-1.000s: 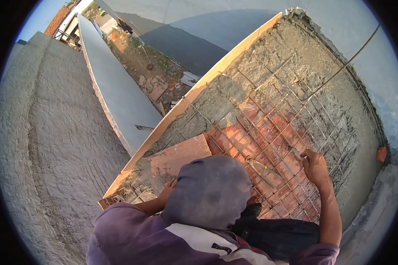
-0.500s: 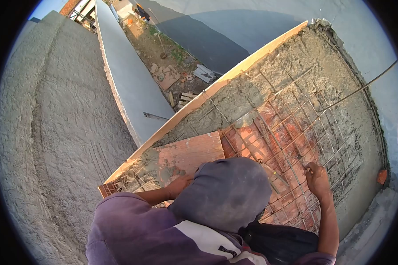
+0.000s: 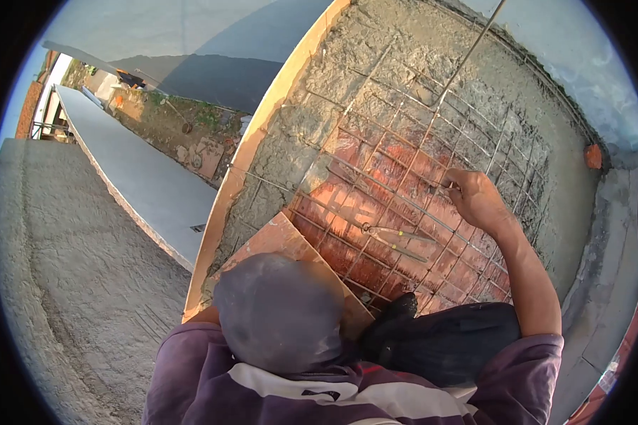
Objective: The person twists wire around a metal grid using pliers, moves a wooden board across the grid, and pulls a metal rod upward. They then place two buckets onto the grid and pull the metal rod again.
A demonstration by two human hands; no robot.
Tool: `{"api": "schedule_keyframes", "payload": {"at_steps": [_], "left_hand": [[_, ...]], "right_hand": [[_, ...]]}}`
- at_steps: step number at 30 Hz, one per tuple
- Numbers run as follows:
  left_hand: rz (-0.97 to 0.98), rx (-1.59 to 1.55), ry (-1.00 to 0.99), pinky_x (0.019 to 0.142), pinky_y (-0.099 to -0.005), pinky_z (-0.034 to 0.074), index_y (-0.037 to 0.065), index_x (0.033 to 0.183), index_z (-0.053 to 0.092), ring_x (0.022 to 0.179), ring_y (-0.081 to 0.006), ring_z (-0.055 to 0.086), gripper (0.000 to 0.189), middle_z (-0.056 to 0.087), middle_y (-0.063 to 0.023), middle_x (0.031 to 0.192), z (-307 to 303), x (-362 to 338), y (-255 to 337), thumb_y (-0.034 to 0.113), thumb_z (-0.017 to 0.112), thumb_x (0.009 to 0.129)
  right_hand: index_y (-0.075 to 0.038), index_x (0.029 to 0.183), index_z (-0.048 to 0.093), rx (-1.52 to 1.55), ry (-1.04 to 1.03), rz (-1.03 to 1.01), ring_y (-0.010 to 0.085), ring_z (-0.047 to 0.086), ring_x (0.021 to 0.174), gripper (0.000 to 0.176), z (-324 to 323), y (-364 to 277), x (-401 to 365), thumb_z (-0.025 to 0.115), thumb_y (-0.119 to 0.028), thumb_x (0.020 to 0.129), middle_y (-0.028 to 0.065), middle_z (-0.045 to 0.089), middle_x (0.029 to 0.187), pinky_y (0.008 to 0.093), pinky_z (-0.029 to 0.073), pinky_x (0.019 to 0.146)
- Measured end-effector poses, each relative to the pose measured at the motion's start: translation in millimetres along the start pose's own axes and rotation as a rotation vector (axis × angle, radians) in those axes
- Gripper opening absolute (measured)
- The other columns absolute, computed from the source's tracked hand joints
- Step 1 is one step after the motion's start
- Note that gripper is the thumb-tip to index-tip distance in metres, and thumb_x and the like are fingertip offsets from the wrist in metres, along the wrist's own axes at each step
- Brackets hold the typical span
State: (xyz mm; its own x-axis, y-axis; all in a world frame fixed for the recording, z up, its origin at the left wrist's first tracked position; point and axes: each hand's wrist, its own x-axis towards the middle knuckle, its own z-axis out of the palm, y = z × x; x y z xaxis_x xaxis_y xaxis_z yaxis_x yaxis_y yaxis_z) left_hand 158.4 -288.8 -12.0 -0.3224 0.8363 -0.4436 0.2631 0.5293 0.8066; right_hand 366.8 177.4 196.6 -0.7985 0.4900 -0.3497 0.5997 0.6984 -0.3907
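In the head view, the right hand is reaching over the mesh, its fingers bending in against the thumb beside a bar; whether they are gripping anything is too small to tell. The left hand is hiding below the cap, so its state cannot be told. Pliers are lying on the mesh, left of the right hand, handles spreading. Concrete is partly covering the mesh, and a board is lying near the cap.
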Motion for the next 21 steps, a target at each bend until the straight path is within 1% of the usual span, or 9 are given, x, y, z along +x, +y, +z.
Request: {"api": "schedule_keyframes", "payload": {"at_steps": [1, 2, 4, 7, 10, 11, 13, 16, 21], "left_hand": [[-0.004, -0.028, 0.029, 0.086, -0.0356, 0.052, 0.0, 0.122, 0.066, 0.103, -0.0243, 0.065, 0.033, 0.066, -0.0146, 0.12, -1, 13, 4, 0.014, 0.067, 0.092], [0.001, -0.041, 0.05, 0.084, -0.0347, 0.053, 0.0, 0.121, 0.066, 0.102, -0.0231, 0.066, 0.032, 0.067, -0.014, 0.119, -2, 29, 11, 0.013, 0.068, 0.092], [-0.006, 0.036, 0.048, 0.08, -0.0325, 0.054, 0.0, 0.118, 0.067, 0.097, -0.0216, 0.068, 0.028, 0.068, -0.0125, 0.114, -5, 61, 52, 0.01, 0.068, 0.092], [0.163, 0.192, 0.042, 0.09, -0.0377, 0.053, 0.0, 0.122, 0.065, 0.107, -0.0268, 0.065, 0.034, 0.065, -0.0145, 0.12, -4, 94, 71, 0.011, 0.069, 0.091], [0.459, 0.565, 0.031, 0.106, -0.0434, 0.046, 0.003, 0.134, 0.059, 0.126, -0.0333, 0.055, 0.047, 0.056, -0.0163, 0.138, -3, 111, 88, 0.011, 0.07, 0.088], [0.439, 0.613, 0.011, 0.11, -0.0445, 0.042, 0.003, 0.136, 0.056, 0.132, -0.0343, 0.05, 0.051, 0.052, -0.0162, 0.142, 2, 113, 89, 0.012, 0.07, 0.088], [0.399, 0.707, -0.027, 0.118, -0.0469, 0.034, 0.004, 0.142, 0.051, 0.142, -0.0364, 0.039, 0.059, 0.044, -0.016, 0.151, 13, 118, 87, 0.012, 0.07, 0.087], [0.388, 0.786, -0.042, 0.119, -0.0464, 0.033, 0.003, 0.143, 0.047, 0.145, -0.0386, 0.035, 0.062, 0.042, -0.0173, 0.151, 23, 122, 82, 0.013, 0.07, 0.087], [0.348, 0.742, -0.093, 0.119, -0.047, 0.034, -0.001, 0.14, 0.047, 0.144, -0.0388, 0.036, 0.064, 0.043, -0.0196, 0.149, 17, 127, 88, 0.012, 0.072, 0.083]], "right_hand": [[0.0, 0.103, 0.068, -0.004, -0.002, 0.02, 0.0423, 0.069, 0.096, 0.017, -5, -3, 3, 0.064, -0.008, 0.088, 0.0253, 0.071, 0.096, 0.0497, 0.054, 0.086], [0.0, 0.104, 0.068, -0.005, 0.017, 0.01, 0.0422, 0.069, 0.096, 0.018, -8, -4, 5, 0.064, -0.007, 0.088, 0.0254, 0.071, 0.096, 0.05, 0.054, 0.086], [0.0, 0.105, 0.068, -0.003, 0.044, -0.014, 0.042, 0.069, 0.096, 0.019, -10, -6, 8, 0.063, -0.007, 0.088, 0.0255, 0.071, 0.097, 0.0504, 0.054, 0.087], [0.0, 0.107, 0.068, -0.011, 0.026, 0.003, 0.0422, 0.07, 0.095, 0.021, -10, -5, 8, 0.061, -0.004, 0.088, 0.0259, 0.071, 0.096, 0.0502, 0.055, 0.087], [0.0, 0.107, 0.068, -0.025, 0.018, 0.031, 0.0419, 0.07, 0.095, 0.021, -9, -2, 5, 0.06, -0.003, 0.088, 0.026, 0.072, 0.095, 0.0499, 0.055, 0.087], [0.0, 0.108, 0.068, -0.028, 0.02, 0.043, 0.0417, 0.07, 0.095, 0.021, -9, 1, 2, 0.06, -0.003, 0.088, 0.026, 0.072, 0.095, 0.0498, 0.055, 0.088], [0.002, 0.105, 0.067, -0.013, 0.053, 0.029, 0.0416, 0.07, 0.091, 0.019, -5, 10, 0, 0.061, -0.005, 0.088, 0.0252, 0.071, 0.091, 0.0486, 0.054, 0.084], [0.002, 0.102, 0.067, -0.016, 0.065, 0.035, 0.0413, 0.07, 0.088, 0.018, -5, 15, -3, 0.062, -0.007, 0.088, 0.0242, 0.071, 0.089, 0.048, 0.054, 0.081], [0.002, 0.1, 0.067, -0.031, 0.05, 0.034, 0.0412, 0.07, 0.088, 0.016, -4, 13, -6, 0.061, -0.007, 0.088, 0.0239, 0.071, 0.09, 0.0475, 0.054, 0.082]]}}
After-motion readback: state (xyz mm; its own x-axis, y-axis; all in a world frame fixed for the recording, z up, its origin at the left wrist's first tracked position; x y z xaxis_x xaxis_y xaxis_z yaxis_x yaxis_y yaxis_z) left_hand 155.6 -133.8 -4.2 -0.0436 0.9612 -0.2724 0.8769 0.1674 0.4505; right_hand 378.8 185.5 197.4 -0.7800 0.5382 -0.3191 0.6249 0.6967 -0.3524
